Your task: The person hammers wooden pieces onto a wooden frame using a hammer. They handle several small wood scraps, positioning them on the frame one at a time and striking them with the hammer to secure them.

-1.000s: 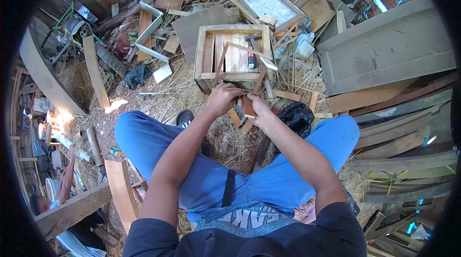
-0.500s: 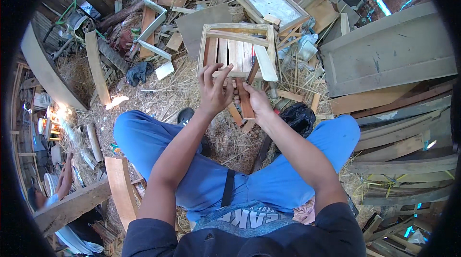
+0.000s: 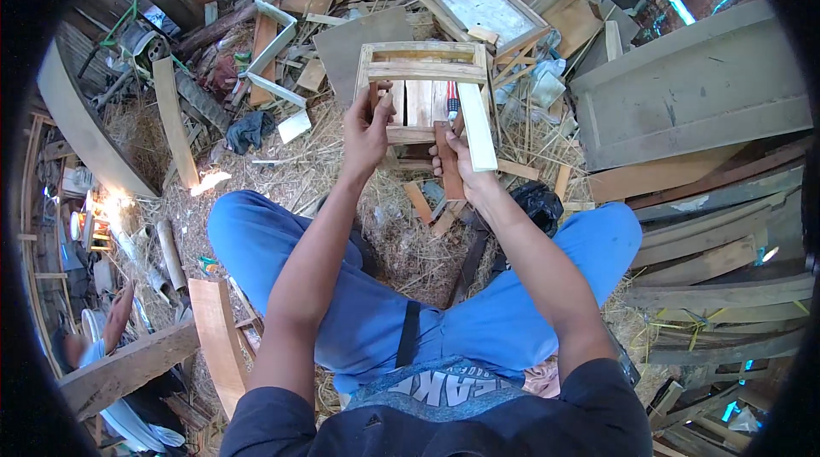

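A small pale wooden frame point(image 3: 424, 71), box-like and made of slats, is tipped up toward me above my knees. My left hand point(image 3: 366, 131) grips its lower left side, fingers around a slat. My right hand point(image 3: 457, 163) holds the frame's lower right edge together with a short reddish-brown piece of wood point(image 3: 447, 168). A red-handled tool point(image 3: 452, 113) shows inside the frame, partly hidden. My legs in blue trousers spread out below both arms.
Straw and wood offcuts cover the ground. A framed panel point(image 3: 483, 0) lies beyond the frame, large grey boards point(image 3: 692, 98) at right, long planks point(image 3: 173, 120) at left. A dark bag point(image 3: 536, 201) sits by my right knee. Another person point(image 3: 107, 333) crouches at lower left.
The frame lay flat on the ground a second ago; both hands have lifted and tilted it up toward me. The hands rose with it.
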{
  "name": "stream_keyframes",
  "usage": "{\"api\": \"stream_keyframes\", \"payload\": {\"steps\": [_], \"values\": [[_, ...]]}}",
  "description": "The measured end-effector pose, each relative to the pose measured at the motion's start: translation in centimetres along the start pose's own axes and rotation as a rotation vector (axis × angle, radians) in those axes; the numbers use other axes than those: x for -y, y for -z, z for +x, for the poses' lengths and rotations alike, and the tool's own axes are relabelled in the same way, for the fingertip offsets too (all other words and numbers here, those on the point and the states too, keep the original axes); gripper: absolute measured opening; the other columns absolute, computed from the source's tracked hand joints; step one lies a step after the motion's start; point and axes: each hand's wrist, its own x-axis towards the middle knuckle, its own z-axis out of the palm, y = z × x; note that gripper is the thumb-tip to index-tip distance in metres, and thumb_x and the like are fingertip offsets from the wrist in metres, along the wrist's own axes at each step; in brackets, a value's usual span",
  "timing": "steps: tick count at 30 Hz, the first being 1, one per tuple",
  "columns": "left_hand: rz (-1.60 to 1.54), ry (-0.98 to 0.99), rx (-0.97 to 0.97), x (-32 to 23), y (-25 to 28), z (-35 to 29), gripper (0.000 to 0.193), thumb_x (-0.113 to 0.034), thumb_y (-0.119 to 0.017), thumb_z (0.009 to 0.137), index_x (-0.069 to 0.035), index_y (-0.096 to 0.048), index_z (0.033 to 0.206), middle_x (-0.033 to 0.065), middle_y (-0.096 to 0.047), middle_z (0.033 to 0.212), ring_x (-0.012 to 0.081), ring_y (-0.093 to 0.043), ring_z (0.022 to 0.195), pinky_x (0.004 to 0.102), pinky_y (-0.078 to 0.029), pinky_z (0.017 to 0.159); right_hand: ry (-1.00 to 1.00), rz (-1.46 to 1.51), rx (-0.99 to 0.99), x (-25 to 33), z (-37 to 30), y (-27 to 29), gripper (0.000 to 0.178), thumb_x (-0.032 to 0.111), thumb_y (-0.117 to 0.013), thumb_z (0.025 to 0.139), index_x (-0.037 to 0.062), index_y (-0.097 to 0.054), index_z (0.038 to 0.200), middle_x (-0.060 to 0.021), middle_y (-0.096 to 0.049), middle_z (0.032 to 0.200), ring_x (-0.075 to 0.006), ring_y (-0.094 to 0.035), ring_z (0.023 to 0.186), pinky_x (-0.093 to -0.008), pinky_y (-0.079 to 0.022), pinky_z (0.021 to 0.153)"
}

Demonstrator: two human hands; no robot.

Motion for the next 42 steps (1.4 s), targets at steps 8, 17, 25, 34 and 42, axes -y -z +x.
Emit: {"api": "stream_keyframes", "payload": {"steps": [8,17,25,34,42], "values": [[-0.067,-0.076,-0.150,-0.4,-0.9,-0.3,0.030,-0.015,-0.065,0.100,0.001,-0.061,0.124,0.0015,-0.067,0.100,0.0073,-0.058,0.089,0.0240,-0.047,0.077,-0.092,-0.051,-0.106,0.9,0.2,-0.4,0.030,0.019,-0.054,0.103,0.0009,-0.056,0.128,-0.0123,-0.070,0.094,-0.0208,-0.067,0.073,-0.0323,-0.055,0.062],[-0.038,-0.061,-0.136,0.4,-0.2,0.0,0.034,-0.010,-0.061,0.100,0.005,-0.057,0.131,0.0086,-0.068,0.115,0.0133,-0.062,0.104,0.0290,-0.049,0.092,-0.128,-0.147,-0.035,1.4,-1.7,-1.0,0.030,0.014,-0.050,0.104,-0.0015,-0.055,0.129,-0.0132,-0.070,0.101,-0.0215,-0.067,0.072,-0.0352,-0.056,0.059],[-0.031,-0.039,-0.133,3.0,0.4,-0.4,0.036,-0.016,-0.060,0.102,0.004,-0.057,0.131,0.0067,-0.067,0.110,0.0116,-0.061,0.099,0.0268,-0.048,0.087,-0.098,-0.159,-0.054,0.5,-1.3,-1.3,0.035,0.016,-0.050,0.105,-0.0017,-0.049,0.135,-0.0148,-0.069,0.100,-0.0217,-0.068,0.074,-0.0334,-0.059,0.062],[-0.020,-0.040,-0.110,3.4,0.7,-0.4,0.036,-0.020,-0.060,0.102,0.004,-0.058,0.129,0.0036,-0.065,0.097,0.0094,-0.057,0.089,0.0263,-0.047,0.080,-0.127,-0.191,-0.045,-0.5,-1.7,0.3,0.028,0.018,-0.047,0.106,-0.0006,-0.051,0.126,-0.0136,-0.068,0.092,-0.0211,-0.064,0.065,-0.0346,-0.057,0.056],[-0.069,-0.104,-0.146,2.1,-0.2,-0.8,0.025,-0.026,-0.057,0.105,-0.002,-0.059,0.100,-0.0013,-0.055,0.079,0.0074,-0.049,0.075,0.0249,-0.040,0.069,-0.123,-0.257,-0.057,-0.3,-2.7,-0.1,0.024,0.019,-0.043,0.108,0.0015,-0.054,0.120,-0.0109,-0.066,0.089,-0.0200,-0.063,0.067,-0.0341,-0.056,0.060]]}}
